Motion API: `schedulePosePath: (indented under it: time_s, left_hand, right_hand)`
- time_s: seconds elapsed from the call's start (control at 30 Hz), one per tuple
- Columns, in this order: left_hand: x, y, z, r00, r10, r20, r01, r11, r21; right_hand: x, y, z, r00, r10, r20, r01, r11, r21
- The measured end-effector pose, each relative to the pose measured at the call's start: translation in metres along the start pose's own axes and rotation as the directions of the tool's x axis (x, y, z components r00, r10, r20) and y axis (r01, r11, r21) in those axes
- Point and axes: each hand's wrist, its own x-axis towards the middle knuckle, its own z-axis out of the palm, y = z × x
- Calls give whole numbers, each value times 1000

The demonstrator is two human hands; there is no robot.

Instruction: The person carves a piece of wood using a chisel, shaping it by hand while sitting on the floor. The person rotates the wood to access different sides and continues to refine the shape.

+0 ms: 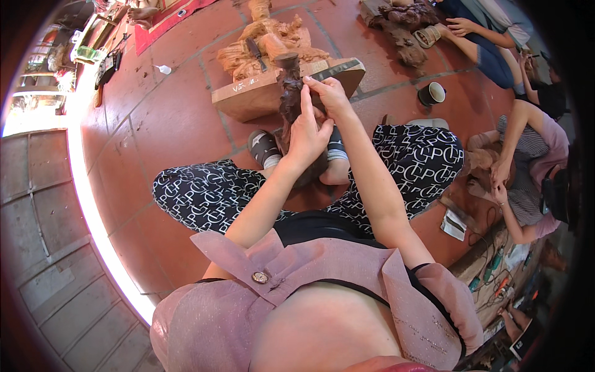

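Note:
A tall dark brown wood carving (290, 93) stands upright between my feet, with a knobbly shaft and a flat round top. My left hand (305, 137) is wrapped against its side, fingers pointing up along it. My right hand (330, 98) is closed in a pinch at the upper right of the carving, close to my left fingertips. What sits in that pinch, if anything, is too small to make out. Just beyond, a lighter orange-brown figure carving (273, 40) rests on a thick wooden block (248, 98). A chisel-like tool with a dark handle (255, 49) leans on that figure.
Right of the block stands a dark cup (431, 94) with a pale inside. Another dark wood carving (396, 28) lies at the far right, beside a seated person's foot. A second person (520, 155) works at the right. A small white bottle (163, 69) lies on the tiled floor (173, 118).

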Motion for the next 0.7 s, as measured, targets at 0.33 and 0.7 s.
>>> schedulePosePath:
  time_s: [0.33, 0.7]
  left_hand:
    - [7, 2, 4, 990, -92, 109, 89, 996, 31]
    - [1, -8, 7, 988, -82, 131, 80, 997, 19]
  right_hand:
    - [11, -1, -9, 992, 24, 123, -51, 975, 216]
    - [7, -7, -6, 982, 24, 187, -86, 940, 329]
